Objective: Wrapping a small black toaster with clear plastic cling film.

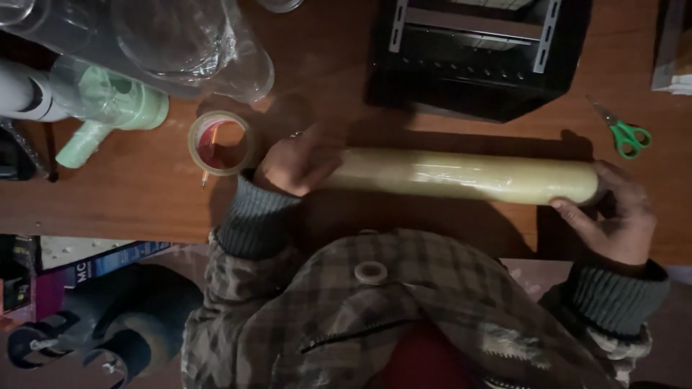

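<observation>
— Two hands on one thing in the head view: my left hand [295, 164] is wrapped around one end of the roll of clear film [461, 175], and my right hand [613, 212] cups the other end, fingers clamped.

— Where does it lie?

— Along the desk's [144, 187] near edge, a tape ring [220, 142] just left, green scissors [624, 133] by the right edge.

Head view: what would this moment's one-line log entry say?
left hand: grips roll end | right hand: holds other end | film roll: lying across table
</observation>
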